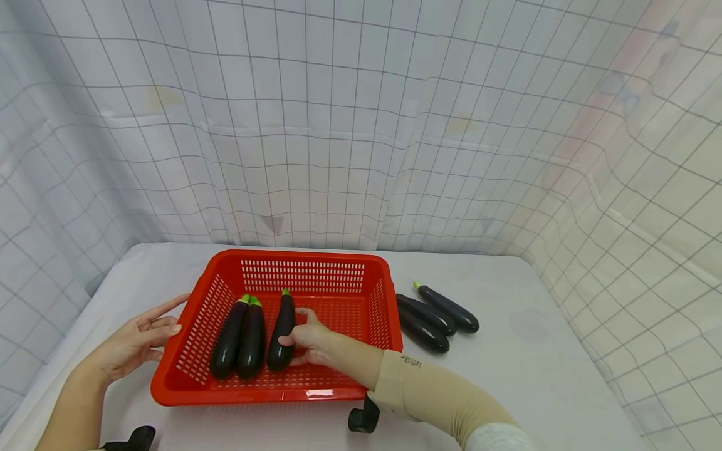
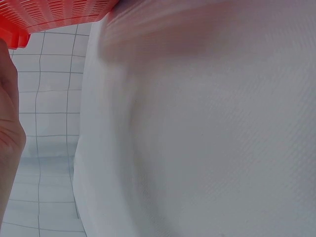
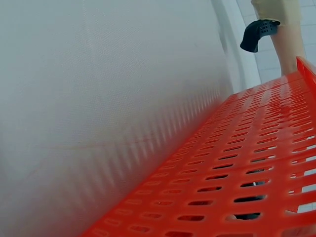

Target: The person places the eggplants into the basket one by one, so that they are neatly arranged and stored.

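My right hand (image 1: 313, 341) reaches into a red plastic basket (image 1: 271, 396) and holds an eggplant (image 1: 280, 341), its thumb lying over the dark skin. The eggplant's green stem end points toward the basket's far wall. To its left, two more eggplants (image 1: 228, 341) lie side by side on the basket floor. My left hand (image 1: 132, 344) is at the basket's left rim, loosely extended fingers touching it. In the left wrist view, part of the left hand (image 2: 7, 108) shows below the red rim. The basket's slotted side (image 3: 232, 163) fills much of the right wrist view, hiding the right hand's grip.
Three eggplants (image 1: 445, 308) lie on the white-covered table (image 1: 507, 376) just right of the basket. A white grid-patterned curtain (image 1: 338, 125) hangs behind the table and along both sides. Black wrist-worn devices (image 1: 363, 416) sit near the basket's front edge.
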`<state>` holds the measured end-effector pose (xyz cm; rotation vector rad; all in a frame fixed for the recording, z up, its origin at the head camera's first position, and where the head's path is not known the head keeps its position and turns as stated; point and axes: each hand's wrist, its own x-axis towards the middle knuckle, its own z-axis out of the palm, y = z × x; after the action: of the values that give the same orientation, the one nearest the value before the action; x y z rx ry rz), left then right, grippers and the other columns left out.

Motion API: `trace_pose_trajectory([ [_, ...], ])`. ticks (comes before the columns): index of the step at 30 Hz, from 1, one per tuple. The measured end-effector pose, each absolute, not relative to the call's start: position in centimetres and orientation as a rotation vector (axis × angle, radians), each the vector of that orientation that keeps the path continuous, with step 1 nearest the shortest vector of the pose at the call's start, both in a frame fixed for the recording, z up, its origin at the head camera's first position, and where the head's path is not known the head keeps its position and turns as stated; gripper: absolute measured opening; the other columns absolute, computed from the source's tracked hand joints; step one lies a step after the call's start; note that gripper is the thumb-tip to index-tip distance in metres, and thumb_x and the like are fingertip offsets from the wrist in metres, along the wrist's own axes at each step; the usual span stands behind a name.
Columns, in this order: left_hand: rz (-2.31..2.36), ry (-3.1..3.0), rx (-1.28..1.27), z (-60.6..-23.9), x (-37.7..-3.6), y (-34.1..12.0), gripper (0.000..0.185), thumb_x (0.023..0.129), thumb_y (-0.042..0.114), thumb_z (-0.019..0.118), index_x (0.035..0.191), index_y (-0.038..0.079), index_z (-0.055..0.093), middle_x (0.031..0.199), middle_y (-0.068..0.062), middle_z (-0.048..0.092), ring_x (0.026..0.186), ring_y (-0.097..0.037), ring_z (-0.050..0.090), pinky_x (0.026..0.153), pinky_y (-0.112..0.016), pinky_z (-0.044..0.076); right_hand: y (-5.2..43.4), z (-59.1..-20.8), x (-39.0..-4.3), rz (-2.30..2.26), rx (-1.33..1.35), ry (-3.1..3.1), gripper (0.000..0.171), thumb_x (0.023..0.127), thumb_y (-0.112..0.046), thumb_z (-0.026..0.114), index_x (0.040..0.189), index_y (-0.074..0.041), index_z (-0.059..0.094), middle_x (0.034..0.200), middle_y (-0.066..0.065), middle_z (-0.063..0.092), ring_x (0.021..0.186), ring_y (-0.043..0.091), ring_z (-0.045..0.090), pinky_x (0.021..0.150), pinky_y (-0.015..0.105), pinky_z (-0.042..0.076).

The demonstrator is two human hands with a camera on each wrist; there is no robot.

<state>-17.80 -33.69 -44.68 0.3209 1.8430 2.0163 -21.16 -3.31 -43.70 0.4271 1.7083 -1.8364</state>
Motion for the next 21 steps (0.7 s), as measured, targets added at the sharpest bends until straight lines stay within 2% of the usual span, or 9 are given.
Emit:
trace_pose_trajectory([
  [17, 2.022, 1.828, 0.325, -44.71, -17.81, -33.72, 0.05, 0.098, 0.007, 0.036, 0.128, 0.046, 0.044, 0.113, 0.011, 0.063, 0.094, -0.014, 0.064, 0.072, -0.043, 0.054, -3.27, -44.11, -21.23, -1.854, 0.384, 1.595, 0.063, 0.082, 0.011, 0.057, 0.135, -0.014, 0.034, 0.111, 0.024, 0.048, 0.104, 0.04, 0.052, 0.084, 0.065, 0.039],
  [21, 2.011, 1.85, 0.309, -44.83, -17.83, -33.74, 0.049, 0.098, 0.008, 0.036, 0.128, 0.046, 0.043, 0.113, 0.012, 0.063, 0.094, -0.014, 0.064, 0.072, -0.043, 0.054, -3.31, -44.15, -21.17, -1.824, 0.375, 1.634, 0.062, 0.083, 0.009, 0.058, 0.134, -0.016, 0.034, 0.108, 0.023, 0.05, 0.103, 0.04, 0.054, 0.082, 0.065, 0.04],
])
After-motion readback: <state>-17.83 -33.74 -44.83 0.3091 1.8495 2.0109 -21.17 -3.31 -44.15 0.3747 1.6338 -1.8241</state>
